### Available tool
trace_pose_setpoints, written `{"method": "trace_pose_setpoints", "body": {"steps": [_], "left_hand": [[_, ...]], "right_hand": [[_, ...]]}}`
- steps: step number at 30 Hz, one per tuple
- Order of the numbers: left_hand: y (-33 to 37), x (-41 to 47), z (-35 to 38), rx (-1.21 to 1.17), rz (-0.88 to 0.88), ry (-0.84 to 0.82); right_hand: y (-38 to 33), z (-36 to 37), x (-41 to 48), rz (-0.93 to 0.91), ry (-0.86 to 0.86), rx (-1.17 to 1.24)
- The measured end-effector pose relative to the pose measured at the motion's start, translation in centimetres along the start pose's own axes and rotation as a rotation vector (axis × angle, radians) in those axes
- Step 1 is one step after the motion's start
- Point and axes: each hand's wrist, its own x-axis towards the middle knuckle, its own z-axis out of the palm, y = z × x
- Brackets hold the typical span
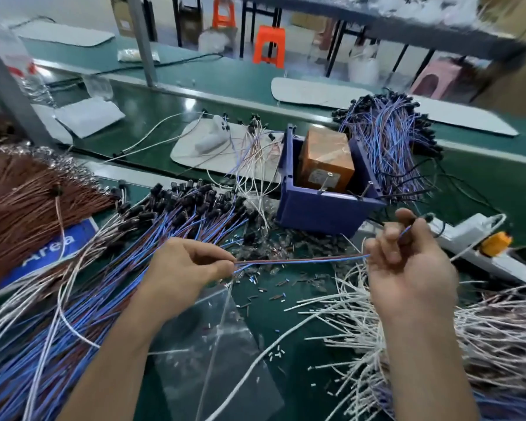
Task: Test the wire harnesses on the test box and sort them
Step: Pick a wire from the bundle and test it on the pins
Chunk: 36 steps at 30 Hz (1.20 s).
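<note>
A thin blue-and-brown wire harness [301, 260] stretches taut between my two hands above the green bench. My left hand [189, 270] pinches its left end between thumb and fingertips. My right hand [407, 262] grips the other end, its fingers curled round the wire, whose black plug end sticks up near my fingertips. Behind them stands the blue test box [322, 208] with an orange block [327, 158] inside. A big pile of blue-and-brown harnesses [152, 238] lies to the left. A second pile [389, 138] sits right of the box.
Brown wires [25, 202] fan out at far left, white wires [438, 338] heap at lower right. A white power strip [480, 250] with an orange switch lies right of the box. A clear plastic bag [213, 344] and small cut scraps cover the bench between my arms.
</note>
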Motion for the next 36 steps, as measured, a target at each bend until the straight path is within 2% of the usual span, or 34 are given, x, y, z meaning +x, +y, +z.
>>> {"method": "trace_pose_setpoints", "body": {"steps": [3, 5, 7, 10, 12, 14, 20, 26, 31, 33, 36], "left_hand": [[0.0, -0.1, 0.3, 0.108, 0.028, 0.050], [0.5, -0.5, 1.0, 0.171, 0.066, 0.065], [1.3, -0.8, 2.2, 0.175, 0.109, -0.004], [2.7, -1.2, 4.4, 0.160, 0.168, -0.186], [3.1, -1.1, 5.4, 0.132, 0.208, -0.228], [3.3, -0.9, 5.9, 0.099, 0.221, -0.225], [2.8, 0.2, 4.9, -0.092, 0.176, -0.147], [2.7, 0.7, 3.3, -0.170, 0.118, -0.081], [1.9, 0.9, 2.5, -0.158, 0.101, 0.023], [1.7, 1.0, 2.8, -0.051, 0.101, 0.052], [2.0, 0.4, 4.2, -0.015, 0.134, -0.044]], "right_hand": [[-1.0, -1.8, -0.1, -0.038, -0.052, -0.430], [-1.3, -2.4, -0.7, -0.047, -0.232, -0.867], [-0.9, -2.4, -1.7, -0.045, -0.437, -1.222], [1.0, -1.9, -3.2, -0.072, -0.572, -1.426], [2.2, -1.5, -3.7, -0.062, -0.612, -1.458], [2.8, -1.3, -3.7, -0.024, -0.610, -1.393], [2.3, -2.1, -3.0, -0.006, -0.468, -1.250], [2.1, -3.2, -3.0, 0.064, -0.405, -1.109], [1.7, -3.9, -2.9, 0.117, -0.316, -0.981], [1.7, -3.8, -2.9, 0.126, -0.298, -0.953], [1.8, -3.6, -3.1, 0.129, -0.291, -0.898]]}}
